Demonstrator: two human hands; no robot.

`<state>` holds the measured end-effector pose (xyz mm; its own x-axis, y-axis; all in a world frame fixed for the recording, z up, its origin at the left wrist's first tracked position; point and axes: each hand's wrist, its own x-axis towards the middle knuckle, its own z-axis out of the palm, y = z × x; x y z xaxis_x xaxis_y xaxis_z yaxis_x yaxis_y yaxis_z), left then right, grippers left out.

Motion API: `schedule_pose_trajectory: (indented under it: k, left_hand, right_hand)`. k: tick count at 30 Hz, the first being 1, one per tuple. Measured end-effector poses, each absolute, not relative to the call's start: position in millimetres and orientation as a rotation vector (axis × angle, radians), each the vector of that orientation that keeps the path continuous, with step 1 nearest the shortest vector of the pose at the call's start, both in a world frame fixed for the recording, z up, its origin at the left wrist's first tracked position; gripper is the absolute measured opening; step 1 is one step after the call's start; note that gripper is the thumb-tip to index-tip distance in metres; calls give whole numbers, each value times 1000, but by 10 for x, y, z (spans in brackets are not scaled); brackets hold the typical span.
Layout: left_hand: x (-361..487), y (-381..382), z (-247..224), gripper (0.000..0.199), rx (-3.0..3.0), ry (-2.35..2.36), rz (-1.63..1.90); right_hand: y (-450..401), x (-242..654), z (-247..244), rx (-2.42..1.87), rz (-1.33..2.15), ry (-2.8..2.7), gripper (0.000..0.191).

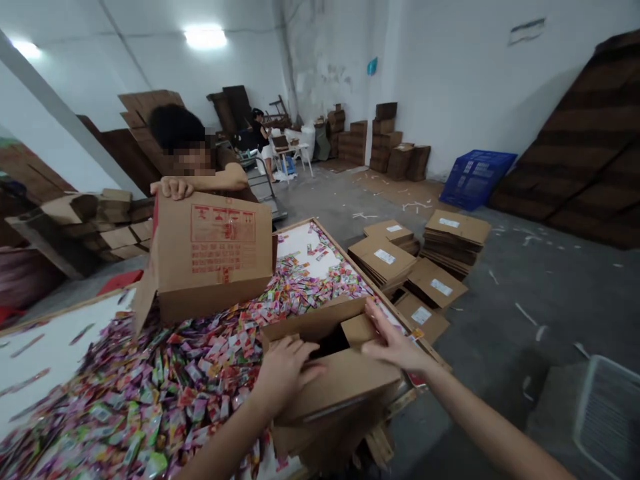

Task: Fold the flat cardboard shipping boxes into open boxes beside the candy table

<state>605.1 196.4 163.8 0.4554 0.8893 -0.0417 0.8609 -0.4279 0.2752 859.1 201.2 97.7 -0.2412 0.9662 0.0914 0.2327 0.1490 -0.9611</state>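
Note:
A small cardboard box (340,390) stands in front of me at the table's edge, its top partly unfolded with a dark gap inside. My left hand (287,370) grips its left side, fingers bent over the flap and pointing into the opening. On the right side, my right hand (395,340) holds the rim and flap, thumb across the front panel and fingers along the far corner. Little of the inside shows. Colourful small wrapped packets (185,373) lie heaped on the white table (45,360), left of and behind the box.
Across the table, a person (200,173) leans over a larger printed carton (215,250) tilted above the packets. Stacks of flattened cartons (385,257) stand right of the table. A blue crate (475,179) and a clear plastic bin (607,407) are on the floor. Another person (263,143) stands farther back.

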Motion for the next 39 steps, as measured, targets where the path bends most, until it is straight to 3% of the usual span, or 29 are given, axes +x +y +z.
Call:
schedule_pose_trajectory:
  k: [2,4,6,11,14,16,20,27,31,35,39]
  left_hand:
    - [6159,1969,1696,64,2678,1642,328]
    - [6279,1942,1729,105,2721,1819,432]
    - [6365,1852,1646,125,2638,1916,406]
    - [6327,1411,1030,119,2718,1820,451]
    - [6262,1341,851,120,2792,1818,463]
    - [6252,1413,895,114,2808,1762,370]
    - [6297,1535,1123,95,2725,1690,105]
    - [6422,1518,1223,94,2363,1688,-227]
    - [6399,1750,1325,101,2374,1646,-134]
    - [6170,1898,1617,111,2379,1585,-33]
    - [5792,1715,1632,110,2115,1839,253]
  right_hand:
    - [1960,8560,896,-1198,1026,-1723,112]
    - [1964,8507,839,-1209,1002,-1740,115]
    - [1997,8462,819,-1214,1015,-1719,118]
    - [1975,8419,906,-1199,1034,-1666,124]
    - [1868,8378,1071,-1235,774,-1919,112]
    - [1803,8323,1188,-1204,643,-2212,104]
    - [1732,8173,1250,-1251,649,-2519,109]
    - [1698,8063,1121,-1423,599,-2572,102]
    - [1914,8135,1246,-1393,511,-2570,94]
    - [2029,8466,1334,-1246,681,-2348,88]
    - [1883,8719,1010,-1275,831,-1913,99]
